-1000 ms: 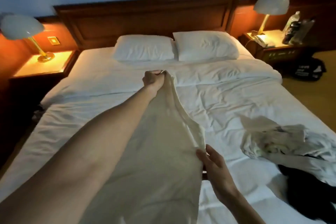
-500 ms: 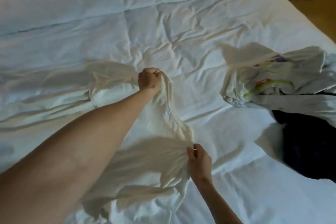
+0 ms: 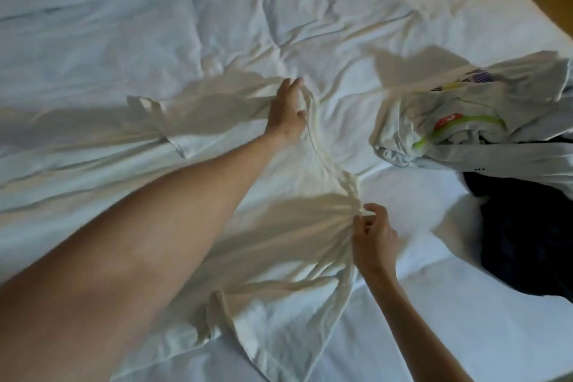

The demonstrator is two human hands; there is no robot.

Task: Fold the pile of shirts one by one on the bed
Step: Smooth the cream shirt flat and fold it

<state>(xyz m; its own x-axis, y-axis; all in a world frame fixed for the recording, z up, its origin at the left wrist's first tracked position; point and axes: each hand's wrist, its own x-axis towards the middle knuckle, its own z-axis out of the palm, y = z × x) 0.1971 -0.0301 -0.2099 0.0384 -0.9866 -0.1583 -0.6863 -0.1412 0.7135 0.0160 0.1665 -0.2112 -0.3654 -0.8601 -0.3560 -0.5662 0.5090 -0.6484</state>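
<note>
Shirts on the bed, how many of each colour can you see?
Cream: 1, the cream shirt spread on the bed, touched by the left hand and pinched by the right hand.
White with a colourful print: 1, the printed shirt in the pile.
Dark navy: 1, the dark garment; whether it is one shirt is unclear.
Total: 3 that I can tell apart.

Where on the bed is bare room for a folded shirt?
Bare duvet lies beyond the cream shirt, and below the right hand toward the near edge. The right side is crowded by the shirt pile and a dark garment.
</note>
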